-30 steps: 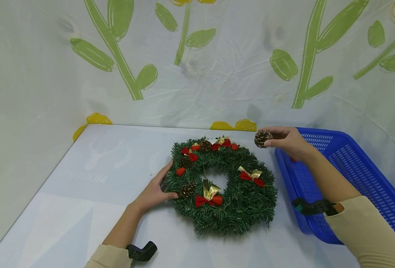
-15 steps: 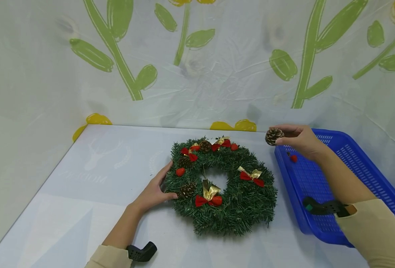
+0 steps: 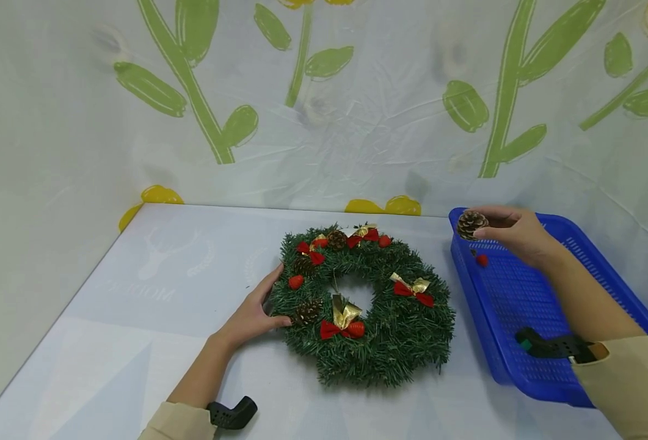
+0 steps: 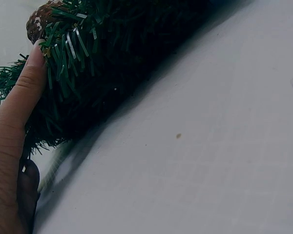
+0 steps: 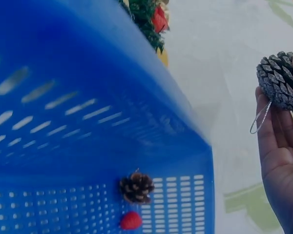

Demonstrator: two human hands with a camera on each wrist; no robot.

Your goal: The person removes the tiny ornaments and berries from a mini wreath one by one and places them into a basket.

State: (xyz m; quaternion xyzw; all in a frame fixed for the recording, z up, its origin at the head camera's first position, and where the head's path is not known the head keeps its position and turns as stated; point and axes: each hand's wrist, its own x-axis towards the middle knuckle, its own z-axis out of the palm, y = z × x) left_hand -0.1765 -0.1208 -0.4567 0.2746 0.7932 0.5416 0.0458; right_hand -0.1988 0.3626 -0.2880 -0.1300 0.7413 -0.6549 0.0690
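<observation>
A green wreath [image 3: 400, 342] with red and gold bows, pine cones and red berries lies on the table. My left hand [image 3: 254, 315] grips its left edge, thumb on top beside a pine cone [image 3: 307, 311]; in the left wrist view the thumb presses into the needles. At the right, my right hand [image 3: 518, 235] pinches a loose pine cone [image 3: 472, 225] between thumb and fingers, above the far left corner of the blue basket [image 3: 477, 318]. A silver loop [image 5: 260, 119] hangs from that cone in the right wrist view.
Inside the basket lie another pine cone [image 5: 136, 187] and a red berry [image 5: 131, 221]. The white table [image 3: 153, 293] extends left of the wreath. A curtain [image 3: 356, 134] with a leaf print stands behind it.
My right hand has moved right with the pine cone, from beside the basket's rim to over its far left corner. The left hand and wreath have stayed still.
</observation>
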